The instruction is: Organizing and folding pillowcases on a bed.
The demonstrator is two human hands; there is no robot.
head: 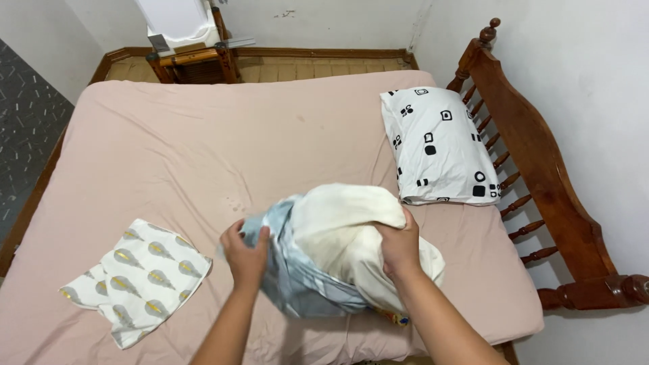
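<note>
The right hand [400, 245] is clenched over the top of a cream pillow [345, 233], fingers dug into the bulging fabric, while the left hand [246, 251] pinches the edge of a pale blue-grey pillowcase [297, 287] bunched around the pillow's lower left part. The case wraps the near end of the pillow; the cream upper end is bare. Both lie on the near middle of a bed covered by a pink sheet [203, 149]. To the left, near the near edge, a folded white cloth with gold and grey leaf shapes [138, 277] lies flat, apart from the hands. Farther off on the right, a white pillow with black square marks [439, 145] rests against the wooden headboard [541, 162] with its turned spindles. At the far end beyond the mattress, a wooden stand [193, 61] holds a white box against the wall
</note>
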